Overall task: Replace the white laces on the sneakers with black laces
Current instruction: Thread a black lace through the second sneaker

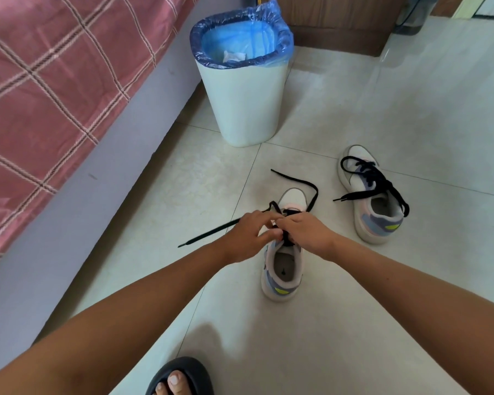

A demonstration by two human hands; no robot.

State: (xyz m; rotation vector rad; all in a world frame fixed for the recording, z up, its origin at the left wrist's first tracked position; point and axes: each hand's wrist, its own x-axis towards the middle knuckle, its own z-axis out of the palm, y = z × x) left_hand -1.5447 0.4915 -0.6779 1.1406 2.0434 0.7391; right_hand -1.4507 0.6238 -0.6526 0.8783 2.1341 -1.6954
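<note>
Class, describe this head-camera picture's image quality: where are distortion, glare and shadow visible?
Head view: wide-angle distortion bows the bed edge and stretches the forearms; soft glare sheens the floor tiles; a faint shadow falls near the slippered foot; both sneakers stay reasonably sharp.

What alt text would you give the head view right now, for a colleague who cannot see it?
Both hands, left hand and right hand, work a black lace at the near sneaker on the tiled floor. A second sneaker, already carrying black lace, sits to the right. A white bin with a blue liner stands behind, beside a bed.
</note>
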